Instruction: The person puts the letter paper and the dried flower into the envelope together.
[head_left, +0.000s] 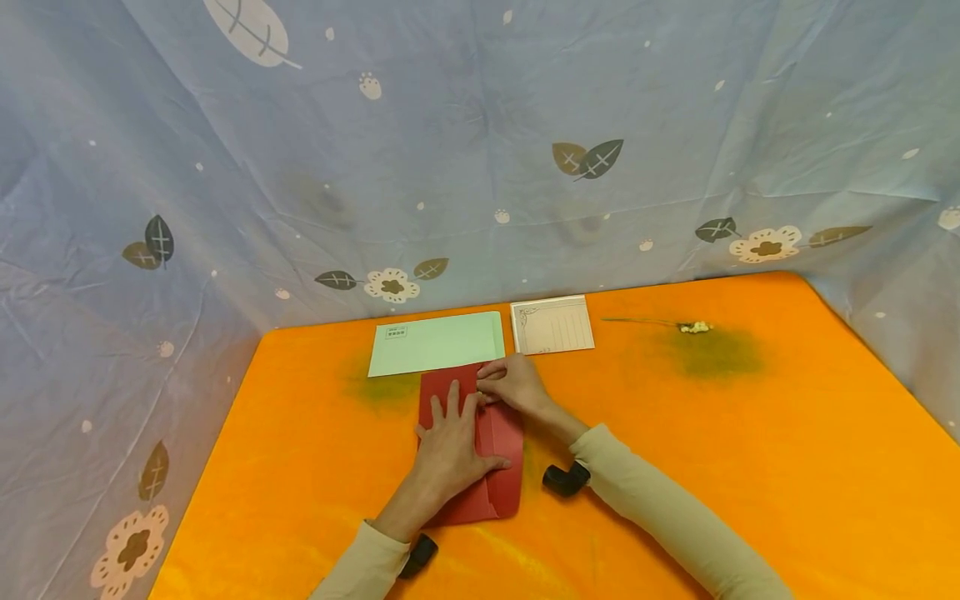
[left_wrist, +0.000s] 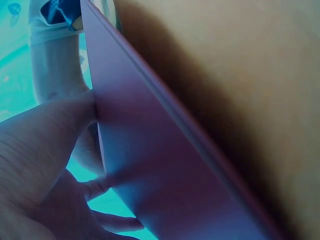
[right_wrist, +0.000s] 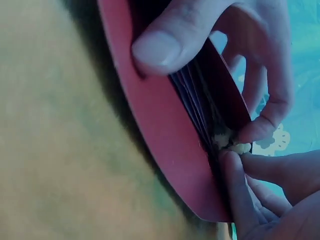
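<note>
A red envelope (head_left: 465, 508) lies on the orange table, its flap side toward the right. My left hand (head_left: 446, 454) rests over it with the fingers spread and the thumb out across the flap. In the right wrist view that thumb presses the flap (right_wrist: 175, 150) back, and the mouth of the envelope gapes, with dark layered edges inside. At the far end of this opening, my right hand (head_left: 517, 385) pinches a small sprig of pale flowers (right_wrist: 240, 148) between thumb and fingers. The sprig's thin stem runs along inside the mouth. Most of the left palm's underside is hidden.
A pale green envelope (head_left: 442, 343) lies just beyond the red one. To its right is a white lined card (head_left: 558, 327). Farther right lies another sprig with pale flowers (head_left: 696, 327). A blue patterned cloth (head_left: 480, 167) hangs behind the table.
</note>
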